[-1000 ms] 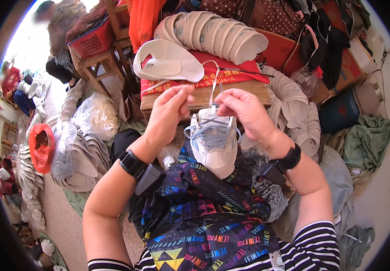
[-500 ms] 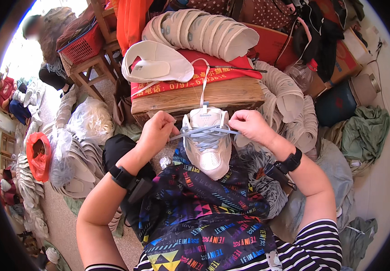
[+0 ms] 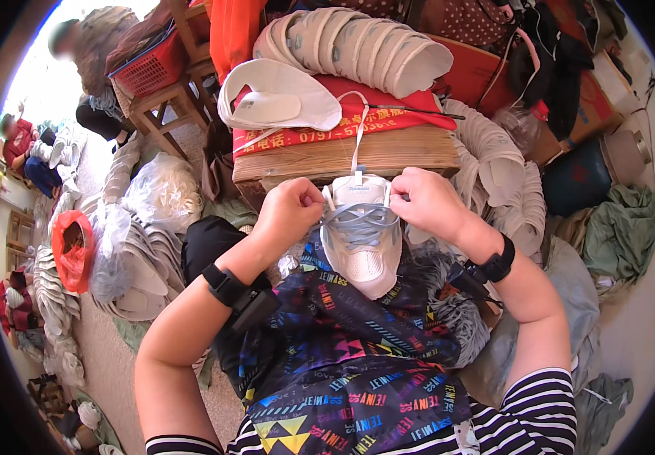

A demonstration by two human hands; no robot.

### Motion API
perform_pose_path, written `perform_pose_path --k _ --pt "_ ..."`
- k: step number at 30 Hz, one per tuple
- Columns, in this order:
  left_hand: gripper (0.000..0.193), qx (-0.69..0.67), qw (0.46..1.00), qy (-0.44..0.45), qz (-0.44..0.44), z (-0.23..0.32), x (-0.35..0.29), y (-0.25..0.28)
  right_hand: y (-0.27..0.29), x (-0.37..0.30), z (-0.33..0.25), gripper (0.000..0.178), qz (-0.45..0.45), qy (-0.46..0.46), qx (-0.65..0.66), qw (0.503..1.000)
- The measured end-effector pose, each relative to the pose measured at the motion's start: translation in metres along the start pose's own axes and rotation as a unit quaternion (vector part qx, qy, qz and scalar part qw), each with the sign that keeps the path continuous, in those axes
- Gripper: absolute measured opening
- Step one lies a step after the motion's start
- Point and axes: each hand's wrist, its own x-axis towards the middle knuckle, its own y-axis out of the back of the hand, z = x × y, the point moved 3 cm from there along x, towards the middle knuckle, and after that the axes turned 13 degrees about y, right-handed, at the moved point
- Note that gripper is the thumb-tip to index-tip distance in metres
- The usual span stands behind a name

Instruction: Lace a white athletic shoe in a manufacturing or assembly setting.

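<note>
A white shoe upper stands toe toward me, against my patterned apron. Grey-blue shoelaces criss-cross its throat. At the upper's left edge my left hand is closed, thumb and forefinger pinched on the lace. My right hand is curled at the opposite edge, also pinching the lace; its fingertips are partly hidden. A narrow white strap runs from the tongue's top up over the wooden block.
On the block's red cloth lie a loose white upper and a row of nested uppers. More uppers and grey laces are at the right. Plastic bags sit left; people are farther off.
Both hands have come in closer to the upper's edges, and the lace lengths that stretched out sideways no longer show. The whole view has shifted slightly.
</note>
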Motion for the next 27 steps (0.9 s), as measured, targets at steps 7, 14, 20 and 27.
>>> perform_pose_path --k 7,14,20,27 --pt "0.016 0.035 0.998 -0.053 -0.025 0.016 0.009 0.003 0.019 0.004 0.003 0.012 0.035 0.167 -0.093 0.981" --pt "0.018 0.158 0.944 -0.202 -0.206 0.028 0.029 0.019 0.013 0.020 0.039 0.022 -0.153 0.070 0.157 0.973" --pt "0.014 0.198 0.942 -0.079 -0.260 0.024 0.043 0.009 0.009 0.022 0.033 0.032 -0.233 0.033 0.203 0.950" --pt "0.018 0.042 0.995 -0.088 -0.027 0.027 0.027 -0.011 -0.024 0.019 0.034 0.028 -0.010 -0.018 0.137 0.990"
